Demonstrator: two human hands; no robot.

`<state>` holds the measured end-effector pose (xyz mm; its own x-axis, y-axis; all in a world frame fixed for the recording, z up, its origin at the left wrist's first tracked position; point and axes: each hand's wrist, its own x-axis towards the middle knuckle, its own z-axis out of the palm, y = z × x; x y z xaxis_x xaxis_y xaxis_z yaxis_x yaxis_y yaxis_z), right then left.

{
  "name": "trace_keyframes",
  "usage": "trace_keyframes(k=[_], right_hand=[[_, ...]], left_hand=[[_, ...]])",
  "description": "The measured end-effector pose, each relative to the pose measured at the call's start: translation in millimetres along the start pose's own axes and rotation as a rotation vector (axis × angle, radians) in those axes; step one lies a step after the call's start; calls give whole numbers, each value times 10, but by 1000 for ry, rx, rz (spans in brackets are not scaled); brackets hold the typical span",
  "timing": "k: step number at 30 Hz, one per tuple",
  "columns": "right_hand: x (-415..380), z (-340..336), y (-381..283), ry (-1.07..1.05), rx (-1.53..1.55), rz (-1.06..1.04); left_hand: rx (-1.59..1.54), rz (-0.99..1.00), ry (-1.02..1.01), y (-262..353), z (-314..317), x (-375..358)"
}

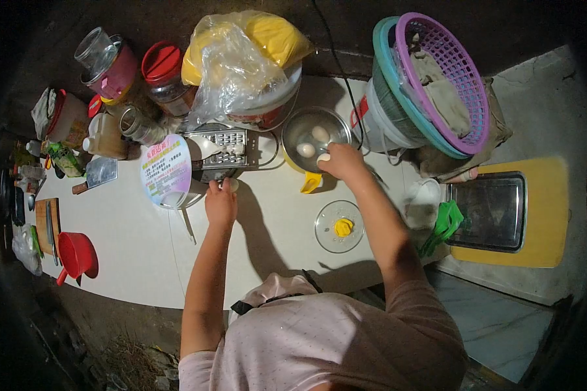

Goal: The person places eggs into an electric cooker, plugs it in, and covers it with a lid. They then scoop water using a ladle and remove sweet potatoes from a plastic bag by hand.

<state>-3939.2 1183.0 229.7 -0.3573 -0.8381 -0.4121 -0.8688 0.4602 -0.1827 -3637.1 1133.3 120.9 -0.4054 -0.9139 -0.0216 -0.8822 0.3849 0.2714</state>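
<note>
My right hand [340,161] reaches over the near rim of a steel pot [287,151] with a yellow handle [311,182]. Its fingers are closed on a pale egg [323,158]. Two more eggs [320,133] lie inside the pot. My left hand [221,203] is at the near edge of a dark bowl, its fingers closed around a small, white, rounded thing [233,185] that looks like an egg, mostly hidden. A metal grater [225,146] with a white spoon [205,148] on it lies just beyond this hand. Near my right forearm rests a glass lid [332,242] with a yellow knob.
A paper fan [165,171] and a cleaver [101,173] lie to the left, with a red dipper [77,255] nearer the front edge. Behind stand a bagged tub [257,107], jars and bottles. Stacked baskets [447,85] and a black tray [489,212] are at right.
</note>
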Motion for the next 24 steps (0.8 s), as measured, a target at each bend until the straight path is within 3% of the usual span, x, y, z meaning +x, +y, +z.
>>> trace_keyframes(k=[5, 7, 9, 11, 12, 14, 16, 18, 20, 22, 24], right_hand=[[-11, 249, 121, 293, 17, -74], [-149, 232, 49, 406, 70, -75], [-298, 229, -64, 271, 237, -192], [-504, 297, -244, -5, 347, -228], [-604, 374, -298, -30, 351, -376], [-810, 549, -444, -99, 447, -415], [-949, 653, -554, -85, 491, -431], [-953, 681, -606, -58, 468, -422], [-950, 703, -610, -31, 442, -413], [-918, 655, -615, 48, 426, -436], [-932, 537, -613, 79, 400, -448]], left_hand=[[75, 43, 7, 51, 121, -24], [81, 19, -87, 105, 149, -57], [59, -3, -142, 165, 100, -116], [1, -63, -171, 207, 120, -175], [2, -60, -169, 233, 109, -202], [-475, -242, -377, 311, 77, -267], [-623, -296, -390, 449, 32, -313], [-1329, -508, -647, 612, -162, -370], [-1423, -526, -658, 731, -215, -419], [-1707, -657, -618, 871, -323, -442], [-1735, -652, -631, 929, -405, -411]])
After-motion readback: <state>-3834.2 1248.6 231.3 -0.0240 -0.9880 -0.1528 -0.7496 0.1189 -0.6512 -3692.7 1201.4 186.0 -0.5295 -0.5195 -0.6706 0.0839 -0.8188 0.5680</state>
